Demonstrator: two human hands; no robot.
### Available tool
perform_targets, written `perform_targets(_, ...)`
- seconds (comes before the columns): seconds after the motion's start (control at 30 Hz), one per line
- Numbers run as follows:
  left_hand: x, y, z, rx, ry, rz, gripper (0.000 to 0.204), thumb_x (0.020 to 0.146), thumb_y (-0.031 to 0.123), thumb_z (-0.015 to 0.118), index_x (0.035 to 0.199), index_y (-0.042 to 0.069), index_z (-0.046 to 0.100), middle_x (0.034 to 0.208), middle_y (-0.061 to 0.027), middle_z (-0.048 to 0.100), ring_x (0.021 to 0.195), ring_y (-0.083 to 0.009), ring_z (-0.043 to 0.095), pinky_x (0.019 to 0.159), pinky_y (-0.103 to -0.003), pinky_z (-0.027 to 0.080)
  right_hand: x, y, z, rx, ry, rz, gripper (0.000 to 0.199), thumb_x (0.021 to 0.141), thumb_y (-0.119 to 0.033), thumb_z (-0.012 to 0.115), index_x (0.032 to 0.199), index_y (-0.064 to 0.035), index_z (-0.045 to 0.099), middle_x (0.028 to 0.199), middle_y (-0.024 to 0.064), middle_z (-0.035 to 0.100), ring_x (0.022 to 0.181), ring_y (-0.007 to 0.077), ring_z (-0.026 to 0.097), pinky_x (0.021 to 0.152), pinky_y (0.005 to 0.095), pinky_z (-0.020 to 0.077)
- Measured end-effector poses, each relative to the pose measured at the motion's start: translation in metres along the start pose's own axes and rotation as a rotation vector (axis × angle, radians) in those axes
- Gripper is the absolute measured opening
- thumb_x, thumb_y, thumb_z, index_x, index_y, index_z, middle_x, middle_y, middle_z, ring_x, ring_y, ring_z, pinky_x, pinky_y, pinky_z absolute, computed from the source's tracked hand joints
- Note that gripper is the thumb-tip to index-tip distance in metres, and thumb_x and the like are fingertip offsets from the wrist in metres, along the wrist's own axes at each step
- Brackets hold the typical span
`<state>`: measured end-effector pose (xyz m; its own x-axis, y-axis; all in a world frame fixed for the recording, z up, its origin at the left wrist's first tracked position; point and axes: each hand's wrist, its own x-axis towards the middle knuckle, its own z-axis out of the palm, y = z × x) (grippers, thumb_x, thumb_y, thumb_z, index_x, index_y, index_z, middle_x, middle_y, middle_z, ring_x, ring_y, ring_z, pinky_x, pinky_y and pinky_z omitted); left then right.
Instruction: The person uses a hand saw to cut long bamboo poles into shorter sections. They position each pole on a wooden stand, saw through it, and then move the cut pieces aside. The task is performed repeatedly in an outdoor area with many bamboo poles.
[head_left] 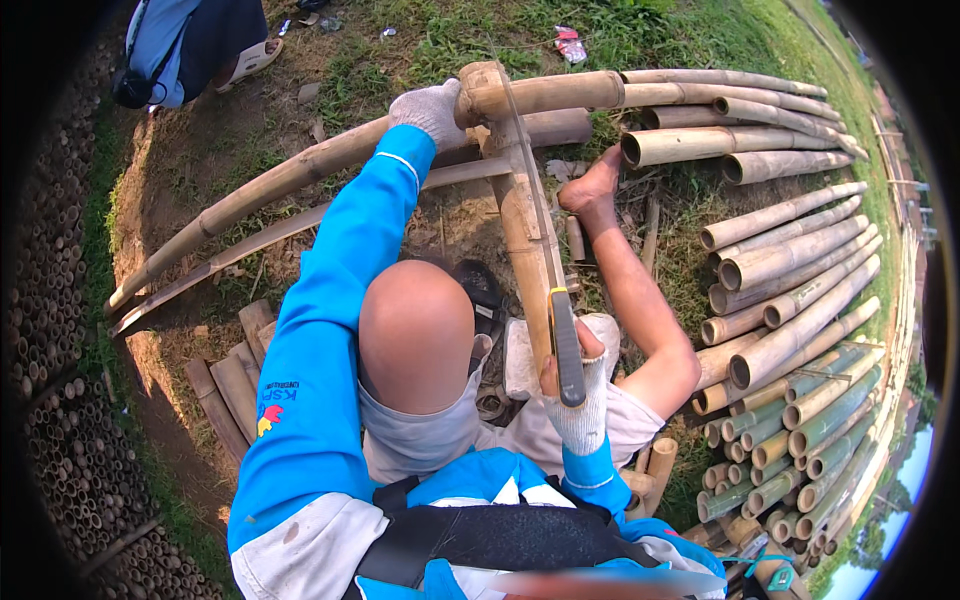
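My left hand (428, 112), in a pale knit work glove, grips a long tan bamboo pole (290, 180) close to a thick joint. A hand saw lies across the pole just right of that hand; its long thin blade (528, 165) points away from me. My right hand (583, 385), gloved with some bare fingers showing, is closed around the saw's dark grey and yellow handle (566, 340). Under the pole stands a bamboo post (522, 225), partly hidden by the blade. I cannot tell how deep the teeth sit in the pole.
Cut bamboo poles (790, 270) lie stacked along the right. A split bamboo strip (250, 232) runs below the held pole. My bare foot (592, 185) rests near the post. Another person (205, 45) is at the upper left; many bamboo pieces (60, 230) fill the left edge.
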<state>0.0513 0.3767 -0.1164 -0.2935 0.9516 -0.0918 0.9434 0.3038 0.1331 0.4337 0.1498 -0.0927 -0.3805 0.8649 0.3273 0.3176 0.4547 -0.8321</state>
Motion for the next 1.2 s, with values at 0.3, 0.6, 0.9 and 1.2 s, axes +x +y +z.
perform_targets(0.3,-0.018,0.006,0.011,0.049,0.19,0.028,0.062,0.084,0.052,0.085,0.132,0.018,0.063,0.12,-0.0126,0.076,0.109,-0.0355,0.076,0.093,-0.052,0.062,0.238,0.045,0.092,0.262,0.017,-0.122,0.063,0.091,0.007,0.064,0.152,-0.0031,0.051,0.121,0.0147,0.066,0.099,0.0221,0.065,0.092,0.0331,0.0553)
perform_targets(0.6,-0.007,-0.003,0.011,-0.04,0.098,0.023,0.06,0.082,0.044,0.087,0.129,0.017,0.061,0.123,-0.0131,0.076,0.112,-0.0377,0.075,0.092,-0.052,0.062,-0.01,0.029,-0.005,-0.036,0.006,-0.065,0.057,0.101,-0.016,0.065,0.15,0.006,0.045,0.135,0.0175,0.059,0.121,0.0258,0.061,0.107,0.0405,0.0493)
perform_targets(0.9,-0.021,0.008,-0.008,-0.02,0.09,-0.015,0.062,0.08,0.042,0.088,0.131,0.018,0.064,0.116,-0.0142,0.079,0.108,-0.0377,0.077,0.09,-0.051,0.062,0.219,0.051,0.086,0.178,-0.025,-0.066,0.05,0.099,-0.005,0.07,0.146,-0.0027,0.052,0.113,0.0164,0.067,0.098,0.0238,0.068,0.089,0.0373,0.0574)
perform_targets(1.2,-0.015,-0.001,0.01,-0.071,0.029,0.028,0.059,0.079,0.039,0.086,0.129,0.017,0.063,0.116,-0.0163,0.078,0.108,-0.0391,0.076,0.091,-0.054,0.061,-0.005,-0.002,-0.009,0.02,-0.055,-0.131,0.059,0.102,-0.01,0.062,0.154,0.0053,0.039,0.14,0.0231,0.056,0.122,0.0284,0.062,0.106,0.0429,0.0518)
